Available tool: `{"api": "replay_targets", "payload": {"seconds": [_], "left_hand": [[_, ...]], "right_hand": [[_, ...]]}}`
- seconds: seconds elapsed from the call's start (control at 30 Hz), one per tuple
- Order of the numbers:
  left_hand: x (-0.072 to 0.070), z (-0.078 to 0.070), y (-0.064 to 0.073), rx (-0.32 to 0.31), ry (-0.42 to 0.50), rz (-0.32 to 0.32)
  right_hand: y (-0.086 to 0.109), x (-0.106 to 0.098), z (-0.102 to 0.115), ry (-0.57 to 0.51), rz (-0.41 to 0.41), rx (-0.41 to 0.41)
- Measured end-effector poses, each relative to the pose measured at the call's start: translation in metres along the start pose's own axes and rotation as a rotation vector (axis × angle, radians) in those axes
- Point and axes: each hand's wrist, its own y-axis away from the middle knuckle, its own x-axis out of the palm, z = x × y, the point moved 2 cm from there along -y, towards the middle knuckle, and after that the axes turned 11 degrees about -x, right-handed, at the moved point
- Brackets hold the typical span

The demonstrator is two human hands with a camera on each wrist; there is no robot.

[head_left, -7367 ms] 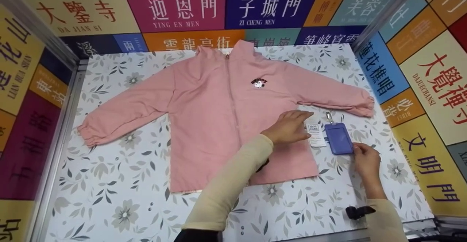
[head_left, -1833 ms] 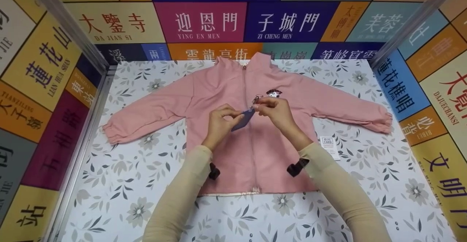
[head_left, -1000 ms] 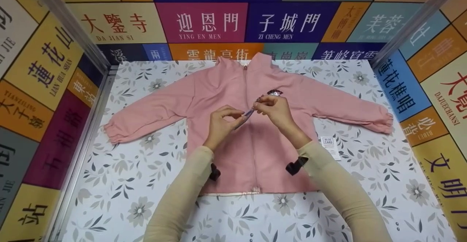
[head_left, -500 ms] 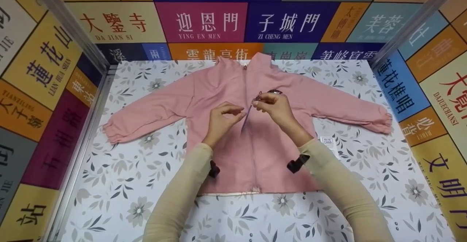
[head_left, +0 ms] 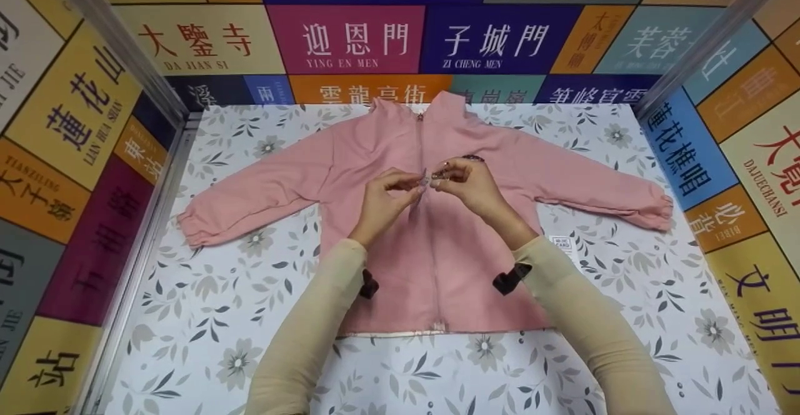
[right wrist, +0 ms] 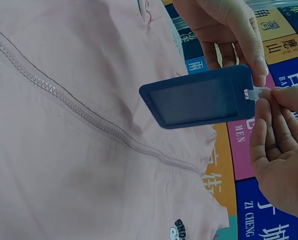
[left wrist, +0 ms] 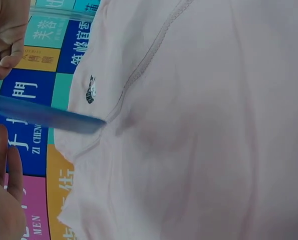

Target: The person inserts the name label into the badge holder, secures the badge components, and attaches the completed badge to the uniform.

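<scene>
Over the middle of a pink zip jacket (head_left: pixel 381 259), both hands meet at the top end of a blue badge holder (right wrist: pixel 199 97). My right hand (head_left: pixel 475 187) pinches the holder's short clear strap (right wrist: pixel 259 93); its metal clip lies mostly behind those fingers. Thumb and forefinger of my left hand (head_left: pixel 387 199) pinch at the same strap, close to the holder's top edge. The holder hangs toward the jacket, seen nearly edge-on in the head and left wrist views, while its window face shows in the right wrist view.
The jacket lies flat with sleeves spread on a floral-patterned table (head_left: pixel 237 327). Beside its right side lies a white printed card (head_left: pixel 561 243), partly behind the right forearm. Colourful lettered panels (head_left: pixel 353 37) wall in the back and both sides.
First the holder lay on the table at the right; now both hands hold it over the jacket. Half a second ago the left fingers were apart from the strap; now they pinch there.
</scene>
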Motion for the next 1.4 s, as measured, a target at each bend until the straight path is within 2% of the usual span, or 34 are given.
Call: {"api": "replay_targets", "payload": {"seconds": [0.43,0.7,0.9,1.13,1.4], "left_hand": [[-0.001,-0.002,-0.001,-0.003,-0.066,0.031],[0.000,-0.003,0.000,0.035,-0.133,0.038],[0.000,-0.005,0.000,0.054,-0.144,0.038],[0.001,-0.006,0.000,0.062,-0.164,0.051],[0.003,-0.003,0.001,0.099,-0.153,0.050]], "right_hand": [[0.005,0.003,-0.013,-0.064,0.051,-0.042],[0.007,0.002,-0.015,-0.094,0.057,0.015],[0.006,-0.001,-0.011,-0.116,0.103,0.043],[0.004,-0.008,-0.008,-0.130,0.122,0.038],[0.002,-0.012,-0.010,-0.074,0.134,0.045]]}}
